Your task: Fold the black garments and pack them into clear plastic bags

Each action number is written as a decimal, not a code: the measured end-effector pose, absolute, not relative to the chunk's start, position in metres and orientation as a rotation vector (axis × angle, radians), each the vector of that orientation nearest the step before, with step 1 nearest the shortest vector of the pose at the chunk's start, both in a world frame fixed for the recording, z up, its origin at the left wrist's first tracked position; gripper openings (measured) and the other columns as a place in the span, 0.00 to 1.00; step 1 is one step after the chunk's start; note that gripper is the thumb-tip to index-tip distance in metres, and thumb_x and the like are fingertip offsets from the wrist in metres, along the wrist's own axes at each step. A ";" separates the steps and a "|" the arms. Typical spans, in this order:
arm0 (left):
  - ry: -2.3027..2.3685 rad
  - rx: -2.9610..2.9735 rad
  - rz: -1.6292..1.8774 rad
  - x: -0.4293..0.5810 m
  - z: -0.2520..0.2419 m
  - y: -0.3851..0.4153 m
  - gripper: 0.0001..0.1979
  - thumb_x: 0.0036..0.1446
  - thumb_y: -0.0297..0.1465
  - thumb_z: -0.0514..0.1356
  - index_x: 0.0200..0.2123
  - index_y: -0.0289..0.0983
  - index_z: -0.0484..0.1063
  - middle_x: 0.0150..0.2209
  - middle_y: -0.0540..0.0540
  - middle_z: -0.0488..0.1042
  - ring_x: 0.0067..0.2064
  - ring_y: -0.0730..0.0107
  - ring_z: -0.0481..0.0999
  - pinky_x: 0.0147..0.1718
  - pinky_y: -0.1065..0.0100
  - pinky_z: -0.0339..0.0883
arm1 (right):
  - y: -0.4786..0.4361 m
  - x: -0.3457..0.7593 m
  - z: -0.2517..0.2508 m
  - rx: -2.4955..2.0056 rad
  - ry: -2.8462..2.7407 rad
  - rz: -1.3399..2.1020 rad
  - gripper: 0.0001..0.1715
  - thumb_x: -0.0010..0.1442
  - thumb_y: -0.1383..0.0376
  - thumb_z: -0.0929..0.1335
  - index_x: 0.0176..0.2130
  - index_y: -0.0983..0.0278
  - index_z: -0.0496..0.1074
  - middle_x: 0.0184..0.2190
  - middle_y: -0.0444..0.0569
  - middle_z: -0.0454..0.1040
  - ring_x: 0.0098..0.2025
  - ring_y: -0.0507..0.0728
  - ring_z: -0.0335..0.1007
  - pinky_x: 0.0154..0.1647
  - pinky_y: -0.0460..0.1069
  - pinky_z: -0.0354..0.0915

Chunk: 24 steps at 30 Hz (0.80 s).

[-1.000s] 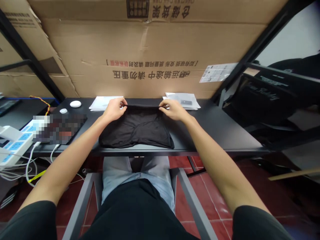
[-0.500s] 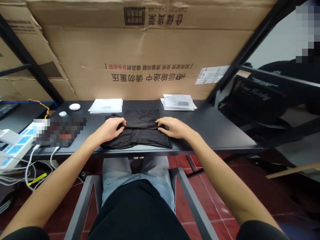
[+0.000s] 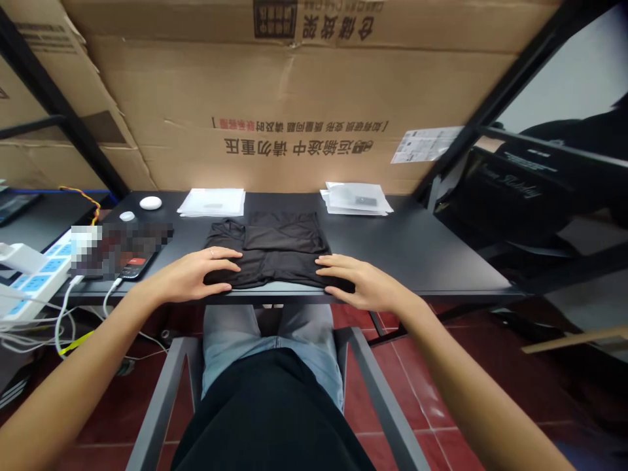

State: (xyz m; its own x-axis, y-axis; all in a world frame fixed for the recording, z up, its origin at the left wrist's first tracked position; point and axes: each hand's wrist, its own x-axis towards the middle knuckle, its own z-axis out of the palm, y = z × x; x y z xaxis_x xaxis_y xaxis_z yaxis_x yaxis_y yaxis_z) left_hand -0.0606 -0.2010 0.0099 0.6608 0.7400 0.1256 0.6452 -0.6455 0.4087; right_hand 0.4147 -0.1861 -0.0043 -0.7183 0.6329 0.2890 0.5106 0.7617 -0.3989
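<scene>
A dark, thin garment (image 3: 282, 252) lies partly folded near the front edge of the black table, a folded band across its middle and a narrower section at the back. My left hand (image 3: 206, 271) rests on its left side, fingers apart and stretched toward the cloth. On the opposite side, my right hand (image 3: 358, 281) touches the near right corner, its fingers spread as well. Neither hand grips the fabric. The garment's exact kind cannot be made out.
Two stacks of white packets, left (image 3: 212, 203) and right (image 3: 358, 199), lie at the back of the table. Phones (image 3: 135, 265) with white cables and a power strip (image 3: 42, 281) are at left. A cardboard sheet (image 3: 294, 91) stands behind, and a black bag (image 3: 510, 186) is at right.
Both hands have let go of the folded band and come toward the near edge, their fingers opening out on the cloth's sides. The view has shifted slightly.
</scene>
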 end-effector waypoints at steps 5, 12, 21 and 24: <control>1.044 2.523 0.409 -0.066 0.014 -0.198 0.12 0.73 0.44 0.64 0.51 0.50 0.87 0.73 0.48 0.78 0.74 0.53 0.77 0.75 0.50 0.70 | -0.186 0.410 -0.008 -0.880 -2.463 0.400 0.16 0.76 0.57 0.70 0.56 0.51 0.87 0.63 0.50 0.86 0.68 0.68 0.83 0.76 0.66 0.75; 1.079 2.375 0.504 -0.069 0.028 -0.191 0.13 0.73 0.46 0.63 0.51 0.48 0.84 0.59 0.43 0.87 0.61 0.53 0.87 0.63 0.53 0.79 | -0.170 0.406 0.007 -1.152 -2.352 0.381 0.17 0.76 0.51 0.67 0.47 0.54 0.83 0.44 0.51 0.90 0.45 0.67 0.89 0.53 0.61 0.82; 1.524 2.365 0.830 -0.057 0.032 -0.136 0.14 0.71 0.44 0.60 0.51 0.44 0.77 0.39 0.47 0.85 0.41 0.57 0.84 0.48 0.59 0.77 | -0.113 0.380 0.022 -1.413 -2.149 0.211 0.20 0.78 0.52 0.63 0.38 0.57 0.76 0.25 0.48 0.79 0.30 0.62 0.76 0.34 0.53 0.67; 1.698 2.303 0.864 -0.048 0.022 -0.123 0.12 0.70 0.42 0.63 0.52 0.45 0.76 0.46 0.43 0.86 0.48 0.52 0.86 0.53 0.56 0.76 | -0.091 0.373 0.017 -1.563 -2.192 0.188 0.17 0.77 0.56 0.65 0.41 0.59 0.80 0.29 0.52 0.83 0.35 0.64 0.81 0.38 0.53 0.69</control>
State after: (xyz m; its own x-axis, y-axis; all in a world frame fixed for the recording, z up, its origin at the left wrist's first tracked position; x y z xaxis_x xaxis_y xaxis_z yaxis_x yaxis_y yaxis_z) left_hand -0.0482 -0.1228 0.0219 0.1921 0.9143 0.3566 0.8262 -0.3467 0.4439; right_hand 0.3731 -0.0909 0.0166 -0.2653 0.9253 0.2710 0.8655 0.3524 -0.3560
